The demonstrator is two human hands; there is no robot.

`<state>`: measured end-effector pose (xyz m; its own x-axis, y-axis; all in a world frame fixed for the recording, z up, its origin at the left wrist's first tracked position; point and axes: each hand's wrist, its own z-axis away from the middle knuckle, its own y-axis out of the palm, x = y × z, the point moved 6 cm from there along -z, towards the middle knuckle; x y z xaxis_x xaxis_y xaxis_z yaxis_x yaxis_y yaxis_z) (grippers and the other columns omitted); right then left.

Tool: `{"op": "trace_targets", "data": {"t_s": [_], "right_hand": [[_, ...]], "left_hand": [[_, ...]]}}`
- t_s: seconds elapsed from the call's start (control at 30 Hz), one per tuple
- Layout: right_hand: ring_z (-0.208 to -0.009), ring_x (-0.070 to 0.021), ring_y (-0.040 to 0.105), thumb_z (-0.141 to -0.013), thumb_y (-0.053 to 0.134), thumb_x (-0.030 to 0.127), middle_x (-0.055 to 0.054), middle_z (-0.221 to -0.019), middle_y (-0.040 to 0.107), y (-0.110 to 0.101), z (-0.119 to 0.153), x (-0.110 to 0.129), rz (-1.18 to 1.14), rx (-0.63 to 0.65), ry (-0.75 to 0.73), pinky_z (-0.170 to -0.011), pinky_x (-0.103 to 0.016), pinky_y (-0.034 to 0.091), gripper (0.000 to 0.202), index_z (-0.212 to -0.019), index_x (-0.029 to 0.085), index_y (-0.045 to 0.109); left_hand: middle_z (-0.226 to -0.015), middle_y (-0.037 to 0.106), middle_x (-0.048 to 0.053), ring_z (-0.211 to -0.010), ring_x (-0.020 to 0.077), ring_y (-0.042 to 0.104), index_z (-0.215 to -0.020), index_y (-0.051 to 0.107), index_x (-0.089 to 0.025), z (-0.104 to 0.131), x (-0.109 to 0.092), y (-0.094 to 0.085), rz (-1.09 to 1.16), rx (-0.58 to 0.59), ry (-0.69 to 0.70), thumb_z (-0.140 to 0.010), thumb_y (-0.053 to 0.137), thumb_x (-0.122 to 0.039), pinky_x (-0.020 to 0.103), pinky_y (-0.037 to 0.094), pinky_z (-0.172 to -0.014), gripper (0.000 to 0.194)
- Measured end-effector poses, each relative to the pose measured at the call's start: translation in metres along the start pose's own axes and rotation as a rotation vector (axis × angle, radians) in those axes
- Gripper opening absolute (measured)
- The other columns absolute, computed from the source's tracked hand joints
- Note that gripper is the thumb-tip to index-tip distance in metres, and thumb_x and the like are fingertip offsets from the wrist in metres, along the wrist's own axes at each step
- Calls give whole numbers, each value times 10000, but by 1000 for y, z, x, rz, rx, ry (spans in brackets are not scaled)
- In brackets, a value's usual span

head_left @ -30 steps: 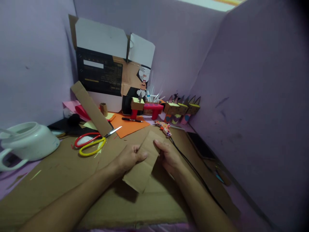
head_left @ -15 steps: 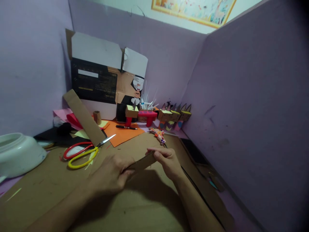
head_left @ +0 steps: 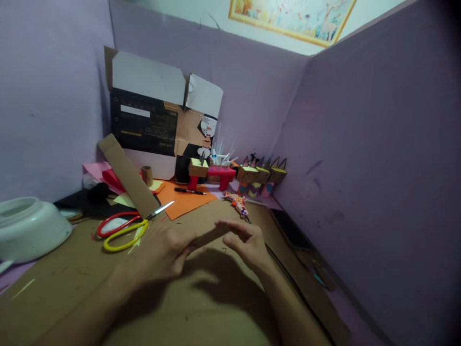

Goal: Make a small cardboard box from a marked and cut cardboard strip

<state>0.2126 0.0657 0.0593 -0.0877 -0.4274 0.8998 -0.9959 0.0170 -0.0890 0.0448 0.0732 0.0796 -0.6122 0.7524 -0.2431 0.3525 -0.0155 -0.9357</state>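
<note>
A short piece of brown cardboard is held above the table, its right end tilted up. My left hand, a little blurred, is closed round the left end of it with thumb and fingers. At the other end is my right hand, open, with the thumb apart from the stretched fingers. Its fingertips reach behind the cardboard's upper right end; whether they touch it I cannot tell. Left of my hands lie scissors with one red and one yellow handle.
A cardboard strip leans behind the scissors. Orange paper, a black pen and a patterned glue gun with a cord lie farther back. Small cardboard animals stand along the wall. A white pot is at left, a phone at right.
My right thumb has come away from the cardboard and the right hand has opened. The cardboard has turned so that less of its flat face shows. My left hand keeps its grip.
</note>
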Motion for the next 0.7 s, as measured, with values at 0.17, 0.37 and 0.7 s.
{"op": "trace_targets", "data": {"t_s": [0.17, 0.37, 0.7], "right_hand": [[-916, -200, 624, -665, 722, 410, -58, -1058, 663, 19, 1, -17, -381, 16, 249, -745, -301, 500, 451, -1069, 239, 617], [-505, -105, 579, -566, 791, 278, 16, -600, 660, 23, 8, -33, -594, -53, 482, -507, -201, 463, 244, -723, 151, 655], [-518, -179, 640, -628, 715, 300, -38, -557, 674, 19, 9, -50, -533, -15, 692, -548, -306, 513, 219, -740, 121, 658]], "left_hand": [[-769, 643, 3, -711, 158, 573, -843, 616, -170, -2, -4, 0, 497, -106, -244, -820, 458, -276, 232, 419, -629, 191], [-710, 632, 22, -643, 164, 590, -838, 612, -110, -6, -5, 26, 1004, 12, -391, -814, 467, -427, 239, 461, -553, 349], [-1238, 541, 108, -1091, 226, 504, -1040, 638, -213, 7, -24, -5, 418, -409, 332, -737, 548, -125, 353, 417, -898, 328]]}}
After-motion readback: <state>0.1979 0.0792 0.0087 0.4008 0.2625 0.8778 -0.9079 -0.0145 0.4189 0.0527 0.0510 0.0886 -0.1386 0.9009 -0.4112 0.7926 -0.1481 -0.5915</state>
